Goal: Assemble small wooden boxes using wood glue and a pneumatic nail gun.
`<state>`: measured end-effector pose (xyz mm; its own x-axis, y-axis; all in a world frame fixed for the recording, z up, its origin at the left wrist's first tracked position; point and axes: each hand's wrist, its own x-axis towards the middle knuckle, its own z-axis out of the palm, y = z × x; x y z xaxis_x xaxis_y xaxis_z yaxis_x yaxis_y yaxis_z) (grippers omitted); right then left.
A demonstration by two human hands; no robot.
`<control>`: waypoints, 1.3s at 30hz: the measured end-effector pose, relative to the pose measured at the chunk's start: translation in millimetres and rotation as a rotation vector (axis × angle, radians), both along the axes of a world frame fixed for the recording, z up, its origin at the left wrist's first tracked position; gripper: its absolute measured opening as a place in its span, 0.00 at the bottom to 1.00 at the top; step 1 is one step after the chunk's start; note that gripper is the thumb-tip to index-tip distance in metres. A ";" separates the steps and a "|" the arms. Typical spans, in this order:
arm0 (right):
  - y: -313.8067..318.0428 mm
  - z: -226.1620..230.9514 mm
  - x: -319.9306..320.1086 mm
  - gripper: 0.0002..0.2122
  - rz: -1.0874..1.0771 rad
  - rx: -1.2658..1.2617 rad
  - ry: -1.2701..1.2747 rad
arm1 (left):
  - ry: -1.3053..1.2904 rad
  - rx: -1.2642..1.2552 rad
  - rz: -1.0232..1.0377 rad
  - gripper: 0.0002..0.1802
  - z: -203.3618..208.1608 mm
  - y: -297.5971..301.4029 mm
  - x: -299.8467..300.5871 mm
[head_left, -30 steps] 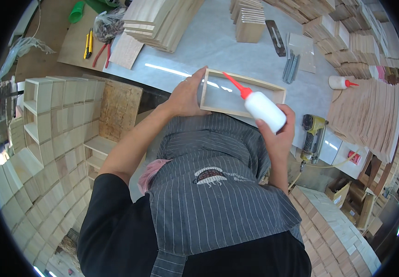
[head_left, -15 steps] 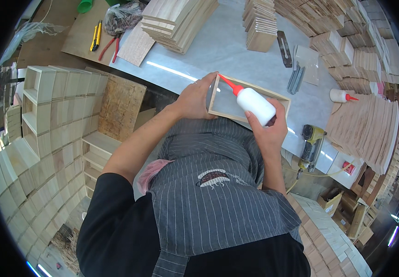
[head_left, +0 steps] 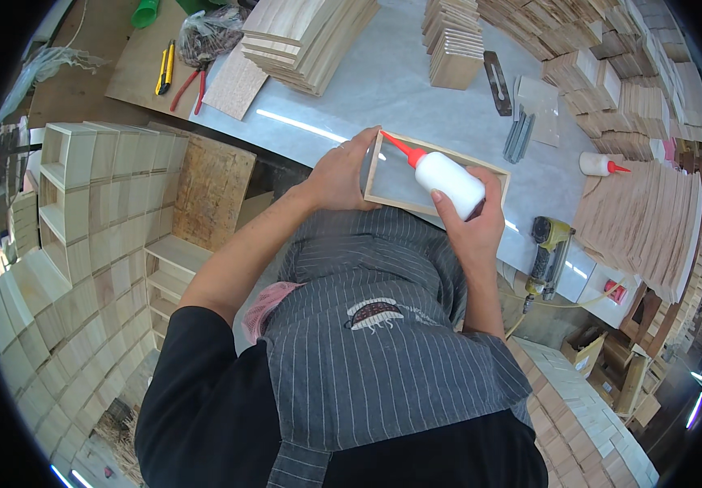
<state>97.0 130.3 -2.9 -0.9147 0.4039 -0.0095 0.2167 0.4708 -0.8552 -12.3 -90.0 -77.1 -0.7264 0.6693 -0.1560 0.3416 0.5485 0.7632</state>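
A shallow rectangular wooden frame [head_left: 428, 209] lies at the near edge of the grey table, its inside showing the tabletop. My left hand [head_left: 341, 172] grips the frame's left end, thumb and fingers spread along that short side. Wrapped round a white glue bottle with a red nozzle [head_left: 447, 180], my right hand [head_left: 481, 215] holds it tilted over the frame. The nozzle tip meets the frame's far left corner, close to my left fingertips. Whether glue is coming out is too small to see.
Stacked boards [head_left: 306, 49] and small wooden pieces [head_left: 456, 61] stand at the back. A nail gun [head_left: 547, 248] hangs at the right edge, near a second glue bottle [head_left: 599, 165] and staple strips [head_left: 518, 137]. Pliers [head_left: 191, 89] and a yellow cutter [head_left: 166, 69] lie left. Finished boxes [head_left: 99, 236] are piled left.
Hardly anything differs. Both hands, the frame and the glue bottle keep their places, with the nozzle tip still at the far left corner; the whole view has shifted very slightly.
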 end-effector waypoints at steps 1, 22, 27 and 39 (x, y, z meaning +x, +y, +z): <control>-0.5 -0.1 -0.1 0.26 -0.005 -0.008 0.005 | 0.000 0.000 -0.001 0.72 -0.8 0.0 0.3; 9.3 19.5 0.4 0.22 -0.069 0.042 -0.066 | 0.028 -0.040 0.022 0.70 1.8 3.0 1.2; 20.8 18.7 10.2 0.22 -0.119 0.032 -0.050 | 0.025 -0.068 0.010 0.71 1.8 2.5 0.5; 49.3 13.0 34.6 0.22 -0.242 0.019 -0.022 | 0.005 -0.065 0.012 0.71 1.7 3.9 0.9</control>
